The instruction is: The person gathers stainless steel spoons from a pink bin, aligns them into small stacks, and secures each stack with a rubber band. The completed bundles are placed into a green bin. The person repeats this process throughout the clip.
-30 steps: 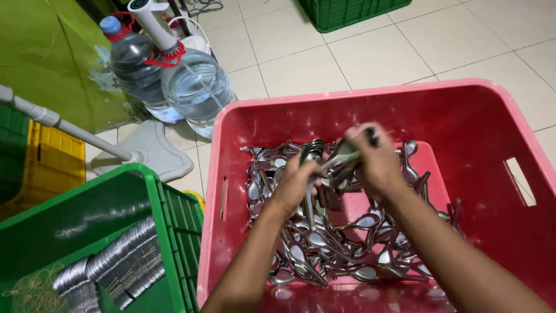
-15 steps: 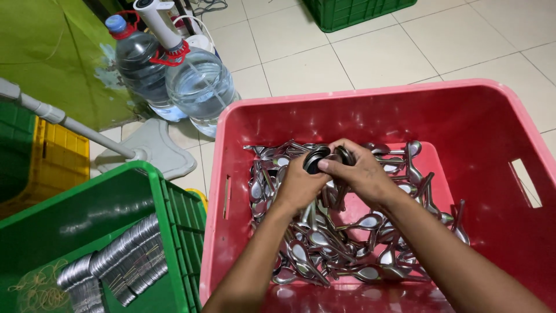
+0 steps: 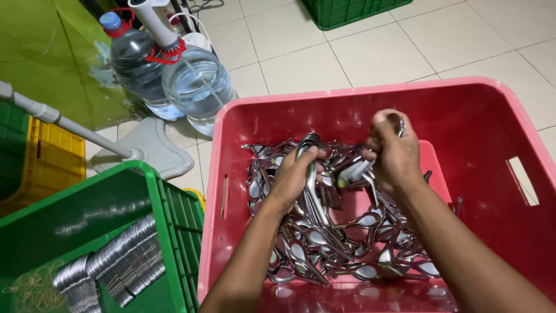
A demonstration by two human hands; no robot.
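A large red plastic crate [image 3: 463, 116] sits on a tiled floor [image 3: 359, 52] and fills most of the view. Across its bottom lies a loose, tangled pile of metal spoons [image 3: 341, 243], directly under and around both hands. To the left stands a green crate [image 3: 174, 214] holding neat, stacked rows of spoons [image 3: 116, 261]. Behind it are two large clear water bottles [image 3: 191, 81] and a yellow crate [image 3: 52, 156].

Both forearms reach in from the bottom edge, angled up toward the crate's middle. The left hand [image 3: 292, 177] is closed around a bundle of spoons [image 3: 310, 168], bowls pointing up and away, handles running down past the wrist into the pile. The right hand [image 3: 397, 150], raised slightly higher and just beside the left, is curled in a fist around a few more spoons [image 3: 356, 171], whose ends stick out toward the left hand.
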